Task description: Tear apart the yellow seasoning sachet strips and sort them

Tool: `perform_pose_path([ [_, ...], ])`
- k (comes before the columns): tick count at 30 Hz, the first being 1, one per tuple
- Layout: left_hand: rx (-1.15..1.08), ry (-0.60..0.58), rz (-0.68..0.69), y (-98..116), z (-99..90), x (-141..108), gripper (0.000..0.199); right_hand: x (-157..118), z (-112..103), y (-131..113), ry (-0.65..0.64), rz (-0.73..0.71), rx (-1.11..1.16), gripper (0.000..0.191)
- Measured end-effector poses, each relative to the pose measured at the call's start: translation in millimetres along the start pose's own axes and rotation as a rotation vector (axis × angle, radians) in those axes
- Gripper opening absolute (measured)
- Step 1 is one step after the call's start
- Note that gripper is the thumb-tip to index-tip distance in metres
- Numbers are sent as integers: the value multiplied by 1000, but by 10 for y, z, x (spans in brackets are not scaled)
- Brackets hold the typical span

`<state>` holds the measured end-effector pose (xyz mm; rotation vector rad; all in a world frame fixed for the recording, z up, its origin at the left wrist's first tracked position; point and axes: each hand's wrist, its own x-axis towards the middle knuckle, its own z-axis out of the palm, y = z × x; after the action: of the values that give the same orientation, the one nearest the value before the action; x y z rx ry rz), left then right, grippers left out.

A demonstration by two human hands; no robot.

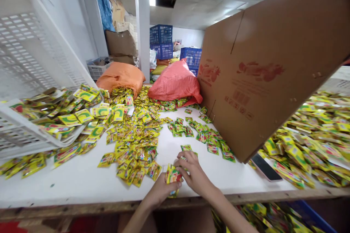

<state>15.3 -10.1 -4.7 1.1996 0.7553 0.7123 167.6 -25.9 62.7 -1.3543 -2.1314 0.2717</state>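
A small yellow printed box (172, 175) with red fruit pictures is gripped in my left hand (161, 189), just above the table's front edge. My right hand (193, 171) has its fingers curled in at the upper side of that box; what lies between them is hidden. Behind the right hand lie green sachets (186, 148). To the left of my hands spreads a heap of yellow sachets (136, 145). More green sachets (210, 138) are scattered to the right, beside a large cardboard carton.
The tilted carton (262, 54) rises on the right, with a phone (265, 168) near its lower corner and flat boxes (300, 152) beyond. A white crate (30, 131) tips out boxes on the left. An orange sack (120, 76) and a red sack (176, 81) lie behind.
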Motion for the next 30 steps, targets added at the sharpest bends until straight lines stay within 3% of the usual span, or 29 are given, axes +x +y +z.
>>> perform_pose_path([
  [3,25,33,65,-18,10,-9,31,54,-8,-61,-118,-16,53,18],
  [5,-2,124,127,-49,14,-14,46,31,39,-42,-116,17,137,18],
  [8,-75,208,148,-79,21,-21,63,-81,200,65,19,149,380,15],
  [12,-11,227,187,-35,31,-48,57,-226,441,183,244,311,647,23],
  [15,50,296,263,22,17,-77,51,-257,508,180,312,337,638,24],
  [22,161,230,259,47,-121,-98,16,-265,470,150,181,286,525,19],
  [26,217,292,298,8,-138,-58,13,-220,506,199,213,276,548,23],
  [30,201,362,353,15,-72,-76,28,-194,525,215,264,312,602,26],
])
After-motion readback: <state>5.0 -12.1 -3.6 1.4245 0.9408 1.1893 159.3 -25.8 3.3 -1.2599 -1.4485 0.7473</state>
